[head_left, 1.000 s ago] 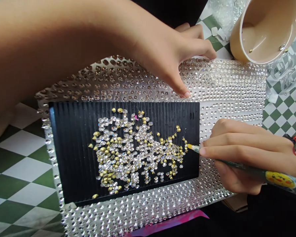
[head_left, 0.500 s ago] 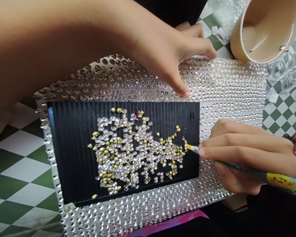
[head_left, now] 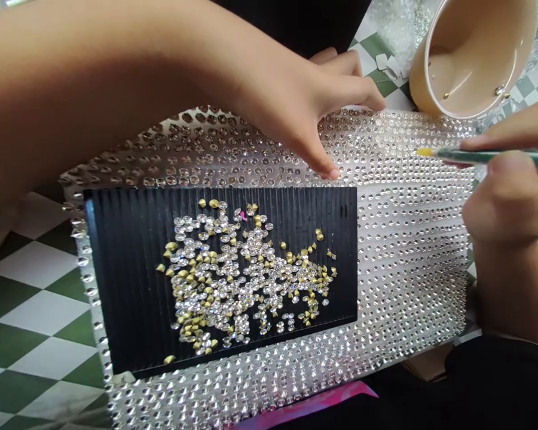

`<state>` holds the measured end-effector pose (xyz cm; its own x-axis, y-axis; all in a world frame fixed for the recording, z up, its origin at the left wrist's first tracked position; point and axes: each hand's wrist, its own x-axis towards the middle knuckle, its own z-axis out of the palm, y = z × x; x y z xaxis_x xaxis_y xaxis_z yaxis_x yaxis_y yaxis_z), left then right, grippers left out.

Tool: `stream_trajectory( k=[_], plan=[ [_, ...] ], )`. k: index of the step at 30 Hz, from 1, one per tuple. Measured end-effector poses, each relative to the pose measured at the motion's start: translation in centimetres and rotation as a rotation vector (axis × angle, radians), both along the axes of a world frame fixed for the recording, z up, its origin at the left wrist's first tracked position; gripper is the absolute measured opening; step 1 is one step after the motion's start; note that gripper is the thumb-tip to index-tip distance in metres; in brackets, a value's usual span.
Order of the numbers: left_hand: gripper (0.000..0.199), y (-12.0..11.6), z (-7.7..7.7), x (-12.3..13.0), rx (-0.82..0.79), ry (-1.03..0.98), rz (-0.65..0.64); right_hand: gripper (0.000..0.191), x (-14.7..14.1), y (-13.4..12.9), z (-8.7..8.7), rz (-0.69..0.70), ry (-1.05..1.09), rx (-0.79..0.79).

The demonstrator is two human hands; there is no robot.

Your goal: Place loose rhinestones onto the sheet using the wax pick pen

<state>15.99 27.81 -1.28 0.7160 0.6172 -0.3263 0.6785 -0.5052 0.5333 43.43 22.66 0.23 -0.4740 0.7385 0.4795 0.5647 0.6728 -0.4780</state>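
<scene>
Faceted glass rhinestones [head_left: 233, 280] glittering, their gold foil backs showing metallic, resting on a matt, finely ribbed black plastic tray [head_left: 121, 280]; a glossy glazed cream cup [head_left: 470, 60] gleaming; a smooth lacquered pick [head_left: 497, 157] shining, its waxy yellow tip looking soft.

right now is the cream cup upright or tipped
Tipped: the cream cup lies on its side, mouth turned toward the camera, a few rhinestones inside.

The right hand [head_left: 506, 203] pinches a yellow-tipped pick pen [head_left: 488, 156] over a rhinestone-studded sheet [head_left: 407, 239], near a tipped beige cup [head_left: 466, 60]. The left hand [head_left: 291, 113] rests its fingertips [head_left: 334, 173] on the sheet, just beside a black ridged tray [head_left: 125, 269] — loose gold-backed rhinestones [head_left: 233, 280] scattered across it.
</scene>
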Motion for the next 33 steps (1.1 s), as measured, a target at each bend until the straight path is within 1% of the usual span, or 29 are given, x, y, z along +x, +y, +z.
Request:
stream_trajectory(
  k=[1, 3, 6, 11, 14, 19, 22, 24, 27, 29, 31, 32, 33],
  plan=[
    [0.122, 0.0, 0.0, 0.0, -0.002, 0.005, 0.002, 0.021, -0.3, 0.3, -0.7, -0.011, 0.047, 0.107],
    [0.124, 0.0, -0.1, 0.1, 0.007, 0.006, 0.0, 0.015, -0.7, 0.7, -1.9, -0.005, 0.101, 0.242],
    [0.123, 0.1, -0.3, 0.1, 0.018, -0.01, -0.024, 0.011, -0.7, 1.3, -2.7, 0.07, 0.087, 0.284],
    [0.121, 0.1, -0.4, -0.1, 0.021, -0.031, -0.026, 0.018, -0.1, 1.7, -2.6, 0.12, 0.053, 0.226],
    [0.119, 0.1, -0.4, -0.2, 0.024, -0.028, -0.017, 0.022, -0.2, 1.7, -2.6, 0.143, 0.064, 0.24],
    [0.121, 0.1, -0.4, -0.1, 0.038, -0.027, -0.036, 0.021, -0.3, 1.5, -2.5, 0.106, 0.06, 0.192],
    [0.123, 0.0, -0.2, -0.1, 0.039, -0.013, -0.034, 0.02, -0.2, 1.3, -2.2, 0.112, 0.075, 0.206],
    [0.124, -0.1, -0.1, -0.1, 0.039, -0.011, -0.039, 0.019, -0.1, 1.1, -2.0, 0.092, 0.048, 0.193],
    [0.122, 0.0, -0.1, -0.1, 0.025, -0.015, -0.029, 0.02, -0.1, 0.9, -1.9, 0.037, -0.043, 0.122],
    [0.12, 0.1, -0.2, 0.0, 0.018, -0.013, -0.022, 0.018, -0.2, 1.1, -2.2, 0.035, -0.011, 0.142],
    [0.12, 0.3, -0.4, 0.0, 0.025, -0.016, -0.025, 0.014, -0.3, 1.3, -2.5, 0.064, 0.074, 0.195],
    [0.12, 0.3, -0.5, 0.0, 0.033, -0.02, -0.027, 0.013, -0.3, 1.3, -2.4, 0.073, 0.106, 0.212],
    [0.118, 0.4, -0.6, 0.0, 0.037, -0.029, -0.033, 0.013, -0.5, 1.1, -2.1, 0.063, 0.125, 0.196]
  ],
)
